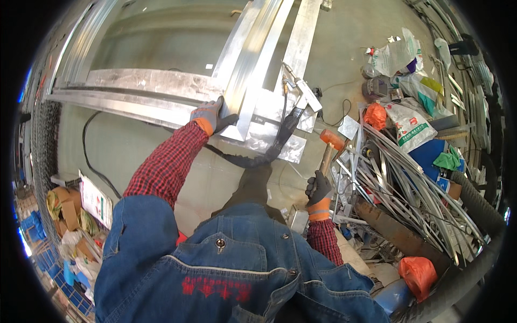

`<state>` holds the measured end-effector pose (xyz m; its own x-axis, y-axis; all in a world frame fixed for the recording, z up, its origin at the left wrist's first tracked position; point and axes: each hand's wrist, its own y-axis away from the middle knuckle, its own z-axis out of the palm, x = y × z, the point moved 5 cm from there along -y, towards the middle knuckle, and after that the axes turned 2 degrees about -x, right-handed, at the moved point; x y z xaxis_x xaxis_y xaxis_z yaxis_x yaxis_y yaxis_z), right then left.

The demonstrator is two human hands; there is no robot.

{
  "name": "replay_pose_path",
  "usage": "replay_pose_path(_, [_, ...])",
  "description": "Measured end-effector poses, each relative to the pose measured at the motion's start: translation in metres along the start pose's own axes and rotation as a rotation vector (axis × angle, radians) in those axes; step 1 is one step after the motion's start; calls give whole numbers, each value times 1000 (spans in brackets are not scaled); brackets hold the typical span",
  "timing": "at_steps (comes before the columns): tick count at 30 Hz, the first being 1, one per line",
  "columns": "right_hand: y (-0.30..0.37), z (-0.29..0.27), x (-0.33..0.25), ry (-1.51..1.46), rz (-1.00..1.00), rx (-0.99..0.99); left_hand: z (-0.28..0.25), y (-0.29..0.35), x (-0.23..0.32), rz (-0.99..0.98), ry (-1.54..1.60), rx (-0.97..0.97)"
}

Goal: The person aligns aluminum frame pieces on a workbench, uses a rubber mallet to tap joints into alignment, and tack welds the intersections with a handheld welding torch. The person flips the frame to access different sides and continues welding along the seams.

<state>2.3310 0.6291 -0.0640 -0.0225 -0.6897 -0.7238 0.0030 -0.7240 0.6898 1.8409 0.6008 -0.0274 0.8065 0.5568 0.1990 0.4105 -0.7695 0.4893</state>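
My right hand (319, 188), in a grey and orange work glove, is wrapped round the wooden handle of a mallet (333, 140) with an orange head. The mallet is raised head up, apart from the metalwork. My left hand (211, 115), gloved the same way, grips the near end of a long shiny metal profile (243, 81), thumb spread across it. That profile runs away from me and meets a crosswise metal bar (145, 81) at a corner. A welding torch (302, 92) with a black-sleeved cable lies just right of the corner on metal plates.
To the right lies a heap of thin metal strips (401, 183), with plastic bags (412, 126) and an orange bag (417, 274) around it. A black cable (89, 142) loops over the floor at left. Cardboard boxes (67, 210) stand at the far left.
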Motion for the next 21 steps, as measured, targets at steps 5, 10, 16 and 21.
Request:
replay_pose_path(5, [-46, 28, -71, 66, -144, -6, -5, 3, 3, 14, 23, 1])
replay_pose_path(10, [-127, 126, -190, 396, -634, -73, -10, 4, 5, 31, 20, -36])
replay_pose_path(16, [-252, 268, -256, 354, -448, -213, -13, 3, 4, 54, 45, -60])
replay_pose_path(21, [-332, 327, -254, 542, -412, -144, -13, 2, 0, 107, 89, -16])
